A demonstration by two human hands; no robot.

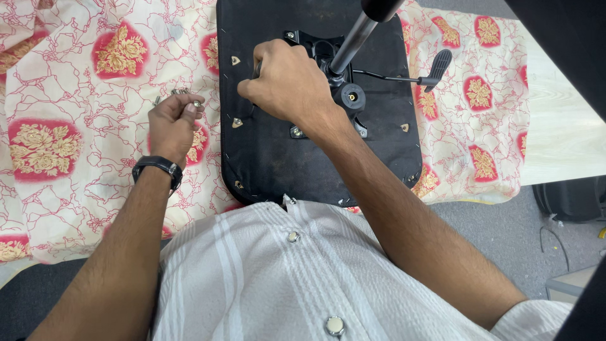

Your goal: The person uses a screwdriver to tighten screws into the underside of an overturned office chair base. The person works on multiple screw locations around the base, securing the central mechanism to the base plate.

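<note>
An upturned black chair seat [315, 158] lies on a patterned cloth, with its metal mechanism plate [315, 47] and a chrome gas cylinder [353, 38] sticking up. My right hand [287, 85] is closed over the left side of the mechanism, gripping a dark tool or part that I cannot make out. My left hand [173, 123], with a black watch on its wrist, rests on the cloth left of the seat. Its fingers are pinched on small metal screws [183, 93].
The cream cloth with red and gold flower patches [76, 126] covers a pale wooden table [562, 126]. A black lever with a paddle handle [435, 66] sticks out right of the mechanism. Grey floor and a dark bag [571, 199] lie at the right.
</note>
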